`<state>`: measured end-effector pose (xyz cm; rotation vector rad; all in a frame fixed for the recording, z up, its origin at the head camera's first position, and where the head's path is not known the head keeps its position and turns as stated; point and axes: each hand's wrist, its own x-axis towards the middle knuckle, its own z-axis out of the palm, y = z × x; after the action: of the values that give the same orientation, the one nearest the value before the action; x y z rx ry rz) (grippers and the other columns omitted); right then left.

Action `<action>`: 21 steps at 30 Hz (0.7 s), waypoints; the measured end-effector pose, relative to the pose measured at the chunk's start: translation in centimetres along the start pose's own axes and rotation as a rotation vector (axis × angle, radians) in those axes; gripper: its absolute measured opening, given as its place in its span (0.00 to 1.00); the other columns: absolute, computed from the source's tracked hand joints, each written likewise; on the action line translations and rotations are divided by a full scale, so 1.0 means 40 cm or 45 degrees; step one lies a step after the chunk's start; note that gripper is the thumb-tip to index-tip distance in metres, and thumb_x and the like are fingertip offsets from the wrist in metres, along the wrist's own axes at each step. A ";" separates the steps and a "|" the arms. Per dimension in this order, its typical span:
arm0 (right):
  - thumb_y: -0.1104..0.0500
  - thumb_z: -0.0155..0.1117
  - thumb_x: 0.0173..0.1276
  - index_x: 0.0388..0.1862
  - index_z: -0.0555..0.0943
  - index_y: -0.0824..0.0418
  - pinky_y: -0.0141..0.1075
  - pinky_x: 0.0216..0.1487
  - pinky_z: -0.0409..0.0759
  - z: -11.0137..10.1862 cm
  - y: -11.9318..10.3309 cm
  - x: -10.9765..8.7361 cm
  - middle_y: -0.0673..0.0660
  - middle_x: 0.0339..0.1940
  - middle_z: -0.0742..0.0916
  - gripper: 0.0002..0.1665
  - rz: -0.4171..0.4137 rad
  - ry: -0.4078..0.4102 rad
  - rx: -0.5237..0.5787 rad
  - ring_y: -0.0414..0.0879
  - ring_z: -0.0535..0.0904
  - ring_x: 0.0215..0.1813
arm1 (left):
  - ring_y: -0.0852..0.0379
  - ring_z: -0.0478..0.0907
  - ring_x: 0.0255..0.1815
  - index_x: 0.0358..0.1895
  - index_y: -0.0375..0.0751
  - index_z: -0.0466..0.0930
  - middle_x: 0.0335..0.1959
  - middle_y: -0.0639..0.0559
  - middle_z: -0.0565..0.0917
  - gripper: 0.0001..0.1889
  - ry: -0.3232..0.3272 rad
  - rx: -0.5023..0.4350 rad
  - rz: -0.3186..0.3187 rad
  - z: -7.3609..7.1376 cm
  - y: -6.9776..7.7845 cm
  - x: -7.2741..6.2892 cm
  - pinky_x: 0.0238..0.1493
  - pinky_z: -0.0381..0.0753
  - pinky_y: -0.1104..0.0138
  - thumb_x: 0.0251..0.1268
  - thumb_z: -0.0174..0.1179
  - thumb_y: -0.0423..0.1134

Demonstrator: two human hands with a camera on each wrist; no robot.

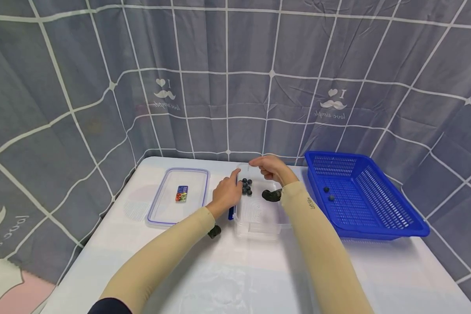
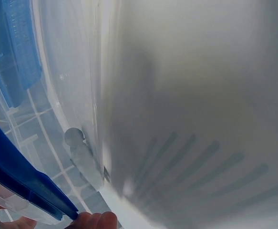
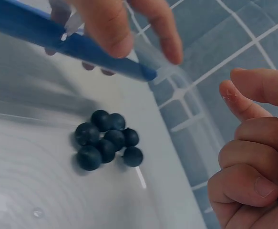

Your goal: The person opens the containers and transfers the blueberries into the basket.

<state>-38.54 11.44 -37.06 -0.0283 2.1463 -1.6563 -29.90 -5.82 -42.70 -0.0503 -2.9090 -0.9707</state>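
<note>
Near the middle of the table stands a clear plastic food container (image 1: 259, 218). Several dark blueberries (image 3: 105, 138) lie bunched at its far left corner. My left hand (image 1: 226, 192) grips the container's left side, its fingers around the raised blue latch flap (image 2: 24, 174); part of that grip is hidden. Over the container's far end is my right hand (image 1: 274, 168), its index finger pointing left and the other fingers curled. No thing shows between the fingertips (image 3: 239, 76) of the right hand in the right wrist view.
To the right stands a blue slotted basket (image 1: 377, 226) with two blueberries (image 1: 329, 194) inside. A clear lid (image 1: 165, 205) with a blue seal and a fruit label lies flat at the left. Behind the table hangs a grey checked curtain (image 1: 247, 96).
</note>
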 end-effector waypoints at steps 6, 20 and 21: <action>0.57 0.68 0.69 0.61 0.81 0.64 0.32 0.20 0.53 0.015 0.030 0.012 0.46 0.12 0.61 0.23 0.035 0.043 0.032 0.40 0.51 0.16 | 0.40 0.79 0.56 0.79 0.60 0.58 0.60 0.40 0.80 0.27 0.019 0.003 0.000 0.002 0.001 -0.002 0.50 0.79 0.43 0.81 0.44 0.48; 0.56 0.69 0.67 0.53 0.82 0.61 0.34 0.21 0.55 0.042 0.103 0.049 0.47 0.12 0.61 0.18 0.144 0.170 0.002 0.41 0.52 0.17 | 0.40 0.79 0.57 0.79 0.60 0.59 0.60 0.40 0.80 0.27 0.028 0.011 0.003 0.001 0.003 -0.004 0.50 0.78 0.44 0.80 0.44 0.49; 0.56 0.70 0.66 0.50 0.82 0.60 0.34 0.21 0.55 0.044 0.109 0.052 0.47 0.12 0.62 0.16 0.162 0.192 0.005 0.42 0.53 0.17 | 0.40 0.79 0.57 0.79 0.60 0.59 0.60 0.40 0.80 0.27 0.029 0.010 0.004 0.001 0.002 -0.004 0.50 0.78 0.44 0.80 0.44 0.49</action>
<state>-38.77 10.52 -42.10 0.2362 2.2038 -1.6360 -29.75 -5.73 -42.69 -0.0430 -2.8906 -0.9533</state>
